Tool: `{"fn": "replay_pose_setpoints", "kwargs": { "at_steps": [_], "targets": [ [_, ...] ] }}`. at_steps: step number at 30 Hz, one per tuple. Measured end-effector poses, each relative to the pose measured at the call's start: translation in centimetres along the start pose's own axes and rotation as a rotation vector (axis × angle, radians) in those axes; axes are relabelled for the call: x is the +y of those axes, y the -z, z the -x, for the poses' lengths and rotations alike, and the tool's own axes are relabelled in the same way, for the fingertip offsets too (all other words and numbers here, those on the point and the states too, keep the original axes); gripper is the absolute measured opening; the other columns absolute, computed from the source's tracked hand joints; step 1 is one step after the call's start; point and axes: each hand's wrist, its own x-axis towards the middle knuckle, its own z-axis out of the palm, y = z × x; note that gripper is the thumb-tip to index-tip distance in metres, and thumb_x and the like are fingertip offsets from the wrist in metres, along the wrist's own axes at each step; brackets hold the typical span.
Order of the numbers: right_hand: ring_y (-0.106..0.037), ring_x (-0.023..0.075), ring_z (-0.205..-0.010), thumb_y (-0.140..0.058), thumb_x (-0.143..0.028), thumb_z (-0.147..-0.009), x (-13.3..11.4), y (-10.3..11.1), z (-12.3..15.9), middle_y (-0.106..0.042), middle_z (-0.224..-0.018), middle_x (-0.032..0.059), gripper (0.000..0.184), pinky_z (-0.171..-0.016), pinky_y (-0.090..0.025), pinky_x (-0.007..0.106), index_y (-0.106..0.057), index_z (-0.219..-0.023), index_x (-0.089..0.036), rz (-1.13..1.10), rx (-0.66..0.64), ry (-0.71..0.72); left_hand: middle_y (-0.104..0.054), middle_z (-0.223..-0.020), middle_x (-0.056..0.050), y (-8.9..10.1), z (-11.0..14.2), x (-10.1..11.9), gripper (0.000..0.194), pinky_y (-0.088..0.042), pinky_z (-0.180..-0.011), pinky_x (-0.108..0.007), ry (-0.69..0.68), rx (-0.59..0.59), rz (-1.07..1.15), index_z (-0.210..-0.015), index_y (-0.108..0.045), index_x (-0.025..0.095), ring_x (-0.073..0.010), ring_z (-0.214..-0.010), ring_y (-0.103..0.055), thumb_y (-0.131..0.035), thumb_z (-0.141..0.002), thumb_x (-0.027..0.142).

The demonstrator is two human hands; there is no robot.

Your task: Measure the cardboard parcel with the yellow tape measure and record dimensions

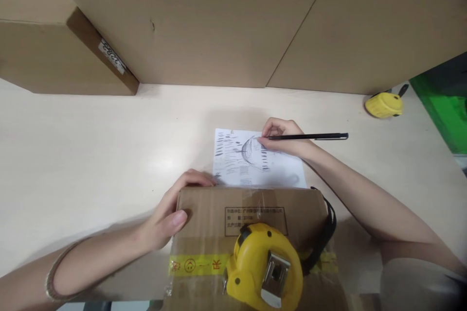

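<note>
Nearest, one yellow tape measure (251, 272) lies on one cardboard box (204, 204), which has one black strap (326, 233) at its right side. The left hand (171, 214), one bracelet (51, 277) on its arm, rests at the box's left far corner, thumb spread well away from the loosely curled fingers. Beyond, the right hand (280, 133) pinches one black pen (317, 136), fingers closed, over one marked sheet of paper (233, 155). Farther off are one yellow object (384, 105) at right, one labelled carton (65, 58) at left and two big brown panels (204, 24).
</note>
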Motion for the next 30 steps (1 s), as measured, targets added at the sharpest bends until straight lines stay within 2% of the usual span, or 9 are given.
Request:
{"fn": "replay_pose_setpoints", "kwargs": {
  "at_steps": [6, 11, 19, 30],
  "targets": [
    [-0.055, 0.0095, -0.054, -0.083, -0.032, -0.068, 0.23, 0.06, -0.09, -0.064, -0.064, -0.0002, 0.028, -0.048, -0.039, 0.022, -0.060, -0.075, -0.019, 0.016, -0.004, 0.022, -0.062, -0.124, -0.012, 0.00, -0.18, 0.16, 0.058, -0.057, -0.095, -0.049, -0.010, -0.007, -0.002, -0.128, -0.065, 0.025, -0.0339, -0.119, -0.058, -0.061, -0.092, 0.070],
    [-0.052, 0.0089, -0.053, -0.086, -0.036, -0.068, 0.08, 0.02, 0.01, -0.064, -0.062, 0.0007, 0.032, -0.048, -0.036, 0.023, -0.059, -0.069, -0.019, 0.031, -0.026, 0.040, -0.062, -0.125, -0.011, -0.01, -0.24, 0.25, 0.056, -0.058, -0.095, -0.047, -0.003, -0.016, 0.000, -0.128, -0.065, 0.027, -0.0325, -0.119, -0.059, -0.061, -0.093, 0.070],
    [-0.054, 0.0100, -0.057, -0.084, -0.035, -0.071, 0.31, -0.10, 0.23, -0.064, -0.064, 0.0007, 0.029, -0.051, -0.037, 0.024, -0.060, -0.070, -0.019, 0.069, -0.014, 0.067, -0.060, -0.128, -0.013, 0.42, 0.07, -0.32, 0.061, -0.054, -0.101, -0.051, 0.009, -0.028, 0.005, -0.128, -0.063, 0.025, -0.0362, -0.128, -0.053, -0.060, -0.091, 0.073],
    [-0.054, 0.0103, -0.058, -0.080, -0.035, -0.072, 0.51, -0.14, 0.18, -0.064, -0.065, 0.0014, 0.025, -0.052, -0.037, 0.024, -0.061, -0.070, -0.018, 0.091, -0.025, 0.089, -0.061, -0.128, -0.011, 0.13, -0.25, 0.12, 0.059, -0.058, -0.094, -0.043, -0.002, -0.046, 0.045, -0.129, -0.063, 0.025, -0.0313, -0.120, -0.058, -0.063, -0.092, 0.071]
  ]
}}
